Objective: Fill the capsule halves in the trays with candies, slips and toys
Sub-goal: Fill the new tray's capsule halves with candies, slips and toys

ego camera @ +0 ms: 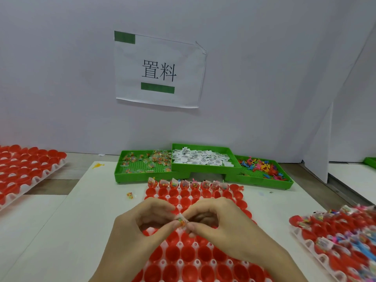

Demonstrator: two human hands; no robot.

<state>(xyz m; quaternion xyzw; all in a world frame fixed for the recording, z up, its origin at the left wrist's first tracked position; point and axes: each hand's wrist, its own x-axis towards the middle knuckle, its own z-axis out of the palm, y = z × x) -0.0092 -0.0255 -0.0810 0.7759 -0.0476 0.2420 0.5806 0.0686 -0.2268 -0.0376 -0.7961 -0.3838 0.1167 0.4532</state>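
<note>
Both hands pinch one candy packet (181, 221) over the middle tray (203, 255): left hand (140, 224) at nine o'clock, right hand (219, 222) at three.

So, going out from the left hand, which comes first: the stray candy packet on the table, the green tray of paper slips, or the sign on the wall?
From the left hand:
1. Stray candy packet, just beyond it, slightly left.
2. Green tray of paper slips, farther back, middle of the table.
3. Wall sign, farthest, up on the wall.

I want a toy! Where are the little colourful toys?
Head view: colourful toys fill the right green bin, beside the paper slips.
</note>
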